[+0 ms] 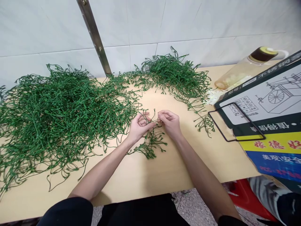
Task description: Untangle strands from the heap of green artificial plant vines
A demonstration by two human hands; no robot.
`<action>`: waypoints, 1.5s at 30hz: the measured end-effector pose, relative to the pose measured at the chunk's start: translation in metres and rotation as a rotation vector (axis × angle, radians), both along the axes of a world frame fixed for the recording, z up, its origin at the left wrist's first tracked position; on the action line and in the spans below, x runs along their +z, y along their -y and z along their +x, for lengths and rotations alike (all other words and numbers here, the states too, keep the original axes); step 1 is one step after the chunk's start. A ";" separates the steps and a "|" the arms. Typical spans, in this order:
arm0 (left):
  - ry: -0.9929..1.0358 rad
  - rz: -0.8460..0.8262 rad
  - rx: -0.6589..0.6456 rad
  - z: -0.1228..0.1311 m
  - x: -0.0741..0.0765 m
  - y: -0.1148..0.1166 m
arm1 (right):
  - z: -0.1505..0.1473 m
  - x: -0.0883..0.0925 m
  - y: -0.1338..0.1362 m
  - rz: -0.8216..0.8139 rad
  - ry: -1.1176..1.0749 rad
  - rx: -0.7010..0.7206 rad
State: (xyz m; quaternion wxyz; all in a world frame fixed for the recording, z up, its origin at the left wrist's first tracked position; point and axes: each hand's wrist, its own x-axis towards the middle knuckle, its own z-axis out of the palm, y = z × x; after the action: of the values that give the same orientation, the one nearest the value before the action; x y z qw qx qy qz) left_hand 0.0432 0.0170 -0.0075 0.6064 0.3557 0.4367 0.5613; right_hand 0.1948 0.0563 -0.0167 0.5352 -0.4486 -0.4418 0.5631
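Note:
Thin green plastic stems with small budded tips lie in a large tangled pile (pixel 56 113) on the left of the wooden table (pixel 164 175). A smaller pile (pixel 176 73) sits at the back. My left hand (pixel 141 125) is closed on some green stems (pixel 151 141), whose tips hang and rest on the table below it. Just to the right, my right hand (pixel 169 122) pinches the end of a stem between thumb and fingers. The two hands are close but apart, with stems spanning the gap.
A printed cardboard box (pixel 270 116) with a black wire frame (pixel 235 138) stands at the right. Behind it lean a clear bottle (pixel 244 69) and small white pieces (pixel 214 95). A metal strip (pixel 95 37) runs down the tiled wall. A red stool (pixel 246 197) is below, at right.

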 end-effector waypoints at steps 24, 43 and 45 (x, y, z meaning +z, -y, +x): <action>-0.017 0.065 -0.002 0.002 -0.004 -0.001 | 0.000 0.005 0.004 0.102 -0.038 0.135; 0.029 0.147 0.112 -0.001 -0.004 -0.003 | 0.003 0.004 0.005 0.097 -0.022 0.151; 0.028 0.167 0.159 -0.001 -0.004 -0.003 | 0.002 0.003 0.005 0.090 -0.038 0.162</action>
State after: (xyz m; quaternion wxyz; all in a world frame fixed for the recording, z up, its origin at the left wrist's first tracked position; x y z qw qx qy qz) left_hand 0.0425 0.0204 -0.0117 0.5344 0.3614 0.4068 0.6467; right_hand 0.1971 0.0513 -0.0139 0.5158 -0.3763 -0.4910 0.5927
